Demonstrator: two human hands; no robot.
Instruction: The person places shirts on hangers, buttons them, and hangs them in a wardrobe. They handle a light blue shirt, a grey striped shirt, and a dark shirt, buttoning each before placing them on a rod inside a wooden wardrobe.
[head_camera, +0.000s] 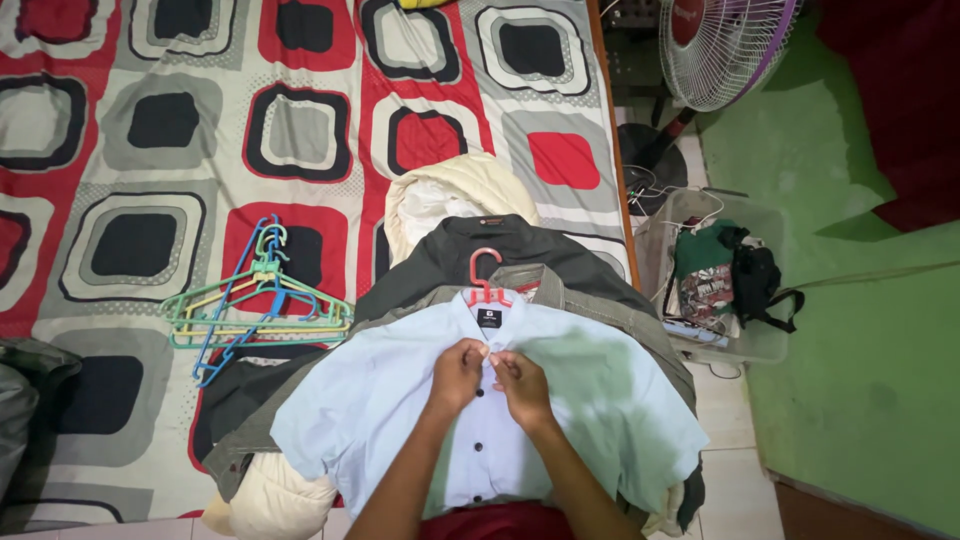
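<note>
Where the floor meets the green wall at right of frame, a clear bin (762, 340) is seen, holding a green printed garment (705, 275) and a black strapped bag (760, 275). A fan (715, 45) stands at upper right. Coloured hangers (255, 305) lie left of centre on the patterned sheet (150, 120). Grey-green (600, 310), dark (500, 240) and cream (450, 190) garments are stacked under the shirt (370, 400), none covering its front. The pale blue shirt lies at lower centre on a red hanger (485, 275), collar toward the top of frame, long axis vertical. Left hand (458, 375) and right hand (522, 385) meet at the placket below the collar, fingers pinched on the fabric edges.
</note>
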